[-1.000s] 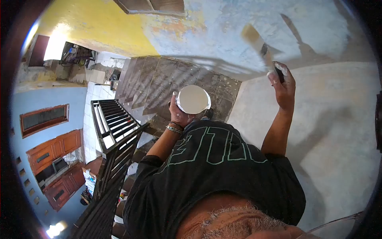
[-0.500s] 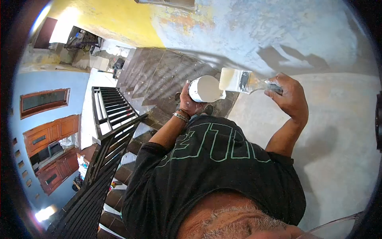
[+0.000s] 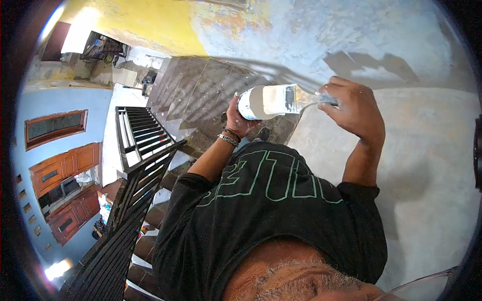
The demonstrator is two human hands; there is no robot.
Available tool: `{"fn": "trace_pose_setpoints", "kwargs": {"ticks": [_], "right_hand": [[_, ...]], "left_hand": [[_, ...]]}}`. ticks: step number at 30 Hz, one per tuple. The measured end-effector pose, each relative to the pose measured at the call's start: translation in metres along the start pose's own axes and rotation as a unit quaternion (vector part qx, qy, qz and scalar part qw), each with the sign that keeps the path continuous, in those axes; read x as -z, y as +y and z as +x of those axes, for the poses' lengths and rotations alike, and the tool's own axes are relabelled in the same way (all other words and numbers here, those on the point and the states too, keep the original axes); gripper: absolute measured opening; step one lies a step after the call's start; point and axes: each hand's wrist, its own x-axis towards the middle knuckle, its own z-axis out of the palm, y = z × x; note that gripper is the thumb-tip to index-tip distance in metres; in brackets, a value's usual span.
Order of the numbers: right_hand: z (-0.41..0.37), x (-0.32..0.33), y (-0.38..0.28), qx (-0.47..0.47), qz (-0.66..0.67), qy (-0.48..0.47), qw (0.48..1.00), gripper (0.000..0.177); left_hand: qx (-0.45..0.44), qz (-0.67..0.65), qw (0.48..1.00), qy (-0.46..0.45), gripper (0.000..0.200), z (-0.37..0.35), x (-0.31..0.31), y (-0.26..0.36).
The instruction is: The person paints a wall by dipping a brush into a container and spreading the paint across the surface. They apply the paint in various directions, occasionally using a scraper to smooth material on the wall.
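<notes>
My left hand [image 3: 237,122] grips a small round can of white paint [image 3: 249,104] from below, held up in front of my chest. A wide flat paintbrush [image 3: 281,98] lies across the can's open top, its white-coated bristles over the paint. My right hand [image 3: 351,108] is closed around the brush handle, just right of the can. A metal bracelet [image 3: 227,139] sits on my left wrist.
A grey plastered wall [image 3: 422,165] fills the right side, with worn blue and yellow paint [image 3: 150,25] above. Dark stairs [image 3: 201,95] drop away below me. A black metal railing [image 3: 135,170] runs along the left, with wooden doors [image 3: 65,200] far below.
My right hand came down from the wall and swung the brush left, from beside the can to across its top. The left hand raised the can slightly.
</notes>
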Motion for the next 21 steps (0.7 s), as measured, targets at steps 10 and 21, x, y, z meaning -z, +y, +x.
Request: {"fn": "trace_pose_setpoints", "kwargs": {"ticks": [10,21], "right_hand": [[0.02,-0.018,-0.007,0.063,-0.072,-0.044,0.994,0.019],[0.016,-0.011,-0.005,0.059,-0.092,-0.037,0.993,0.017]], "left_hand": [[-0.003,0.02,1.0,0.007,0.061,0.006,-0.013,0.0],[-0.008,-0.003,1.0,0.029,0.06,0.009,-0.038,0.002]]}}
